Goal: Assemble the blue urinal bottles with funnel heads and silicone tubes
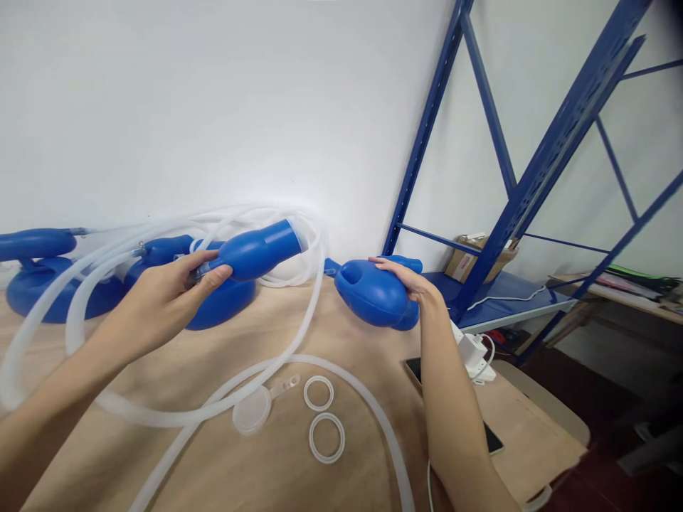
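Note:
My left hand [176, 288] is closed around the narrow end of a blue plastic neck piece [256, 250]. Its wide mouth points up and right, with a whitish translucent rim. My right hand [403, 277] grips the top and right side of a rounded blue plastic bottle [371, 295] on the table; part of the bottle is behind my hand. Behind my left hand stand more blue bottles [227, 302] with translucent white tubes [299, 323] attached. Two white rings [327, 439] and a translucent round cap [252, 410] with a strap lie in front, inside a loop of tube.
Brown paper covers the table [277, 476]. At right are a dark phone-like device [491, 437], partly behind my forearm, and a white power strip [474, 355] with cables. A blue metal rack [512, 206] rises beyond, holding a cardboard box [463, 263]. A white wall [213, 99] backs the table.

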### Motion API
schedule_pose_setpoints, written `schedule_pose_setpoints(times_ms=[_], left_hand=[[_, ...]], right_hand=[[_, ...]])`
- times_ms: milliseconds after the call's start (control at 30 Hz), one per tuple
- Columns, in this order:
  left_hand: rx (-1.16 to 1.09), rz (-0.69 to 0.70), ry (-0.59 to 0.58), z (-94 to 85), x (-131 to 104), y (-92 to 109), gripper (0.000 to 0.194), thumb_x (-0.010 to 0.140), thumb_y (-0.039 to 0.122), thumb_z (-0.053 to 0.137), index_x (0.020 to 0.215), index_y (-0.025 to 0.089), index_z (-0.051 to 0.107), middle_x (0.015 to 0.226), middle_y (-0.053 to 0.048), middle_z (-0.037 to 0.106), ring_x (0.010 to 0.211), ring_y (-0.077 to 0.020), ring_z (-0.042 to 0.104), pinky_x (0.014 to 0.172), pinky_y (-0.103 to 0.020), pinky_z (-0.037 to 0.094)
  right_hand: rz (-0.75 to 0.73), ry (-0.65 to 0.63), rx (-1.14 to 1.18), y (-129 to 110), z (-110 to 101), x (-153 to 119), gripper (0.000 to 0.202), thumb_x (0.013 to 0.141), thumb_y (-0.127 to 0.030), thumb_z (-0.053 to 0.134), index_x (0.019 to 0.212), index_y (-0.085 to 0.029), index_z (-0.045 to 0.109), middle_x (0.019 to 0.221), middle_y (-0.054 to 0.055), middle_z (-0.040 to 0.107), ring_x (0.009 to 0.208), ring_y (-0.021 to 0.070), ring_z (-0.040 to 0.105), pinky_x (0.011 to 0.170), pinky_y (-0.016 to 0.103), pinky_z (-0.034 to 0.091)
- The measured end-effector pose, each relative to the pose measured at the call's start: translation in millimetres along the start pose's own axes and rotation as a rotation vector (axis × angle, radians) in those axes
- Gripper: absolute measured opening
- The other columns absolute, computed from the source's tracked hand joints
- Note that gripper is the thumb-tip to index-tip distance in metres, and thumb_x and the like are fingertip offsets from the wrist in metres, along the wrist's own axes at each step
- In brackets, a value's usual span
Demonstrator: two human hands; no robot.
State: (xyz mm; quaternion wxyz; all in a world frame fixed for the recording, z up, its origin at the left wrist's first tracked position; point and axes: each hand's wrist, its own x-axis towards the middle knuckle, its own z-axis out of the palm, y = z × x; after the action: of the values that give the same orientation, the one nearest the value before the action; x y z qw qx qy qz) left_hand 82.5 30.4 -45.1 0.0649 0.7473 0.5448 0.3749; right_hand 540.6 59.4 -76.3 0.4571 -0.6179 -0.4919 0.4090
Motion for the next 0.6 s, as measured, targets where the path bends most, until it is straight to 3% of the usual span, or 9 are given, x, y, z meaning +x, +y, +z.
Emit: schedule_pose_setpoints(times_ms=[267, 467, 600], left_hand=[[0.009, -0.021, 0.005, -3.2, 1.7, 3.7, 0.088, 0.086, 0.08, 0.042, 0.137, 0.013, 0.068, 0.056, 0.002, 0.061, 0.06, -0.0256, 0.063, 0.06, -0.03, 0.04], [0.015, 0.092, 0.07, 0.2, 3.5, 4.4, 0.084, 0.088, 0.072, 0.042, 0.139, 0.011, 0.068, 0.063, 0.001, 0.061, 0.06, -0.0227, 0.058, 0.065, -0.03, 0.042], [-0.003, 0.221, 0.153, 0.9, 0.7, 0.4, 0.07, 0.094, 0.062, 0.045, 0.139, 0.013, 0.07, 0.072, 0.0, 0.063, 0.065, -0.0202, 0.057, 0.069, -0.029, 0.043]], right_hand=[[-0.072, 0.246, 0.139, -3.8, -19.3, -6.4, 0.067, 0.084, -0.04, 0.068, 0.15, -0.033, 0.061, 0.157, 0.002, 0.061, 0.139, 0.0283, 0.062, 0.11, 0.04, 0.057], [-0.217, 0.307, 0.289, -16.8, -9.3, -8.7, 0.068, 0.088, -0.043, 0.064, 0.154, -0.031, 0.055, 0.153, 0.001, 0.065, 0.143, 0.0286, 0.06, 0.113, 0.039, 0.057], [-0.295, 0.248, 0.338, -33.0, 8.0, -16.0, 0.066, 0.088, -0.044, 0.065, 0.152, -0.03, 0.056, 0.154, 0.001, 0.064, 0.145, 0.029, 0.059, 0.116, 0.039, 0.056]])
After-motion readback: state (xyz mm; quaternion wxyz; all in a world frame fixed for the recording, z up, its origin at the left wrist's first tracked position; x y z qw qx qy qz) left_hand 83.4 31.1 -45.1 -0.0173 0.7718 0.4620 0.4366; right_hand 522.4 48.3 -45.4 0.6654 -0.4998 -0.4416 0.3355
